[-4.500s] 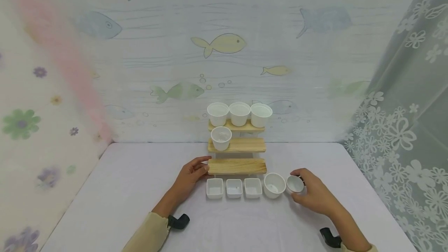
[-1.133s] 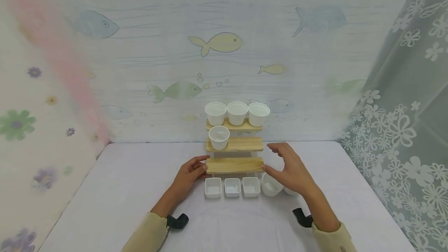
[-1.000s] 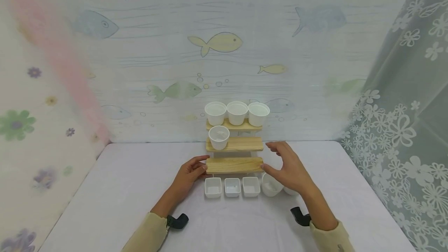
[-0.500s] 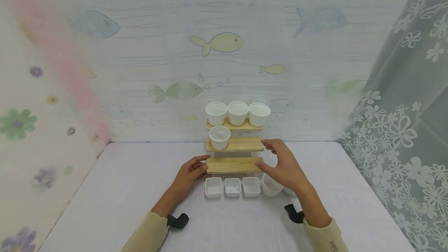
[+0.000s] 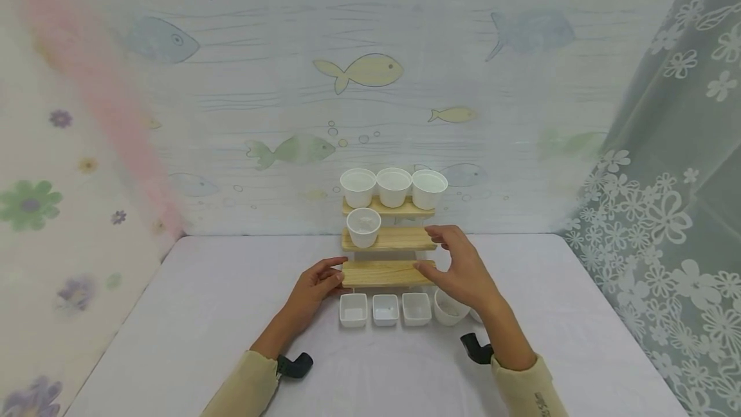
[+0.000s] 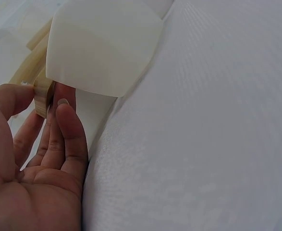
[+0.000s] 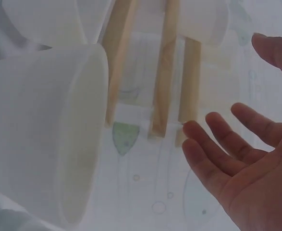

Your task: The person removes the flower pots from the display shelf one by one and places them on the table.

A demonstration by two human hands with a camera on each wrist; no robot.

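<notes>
A three-step wooden rack (image 5: 384, 273) stands mid-table. My left hand (image 5: 312, 287) pinches the left end of its lowest step; in the left wrist view the thumb lies on one side of the plank end (image 6: 43, 96) and fingers on the other. My right hand (image 5: 463, 272) hovers at the rack's right end, thumb and fingers spread, nothing between them. Three round white cups (image 5: 394, 186) line the top step, and one round cup (image 5: 363, 228) sits at the left of the middle step. The right wrist view shows the fingers (image 7: 210, 161) apart and bare.
In front of the rack runs a row of three small square white dishes (image 5: 353, 311), then a round cup (image 5: 450, 309) and another cup (image 5: 476, 316) mostly hidden by the right hand. A large cup (image 7: 40, 130) looms in the right wrist view. Behind is a fish-patterned curtain (image 5: 278, 82).
My right hand has let go of the small cup at the row's right end and moved up and left to the rack, still drifting left. The left hand stays at the rack.
</notes>
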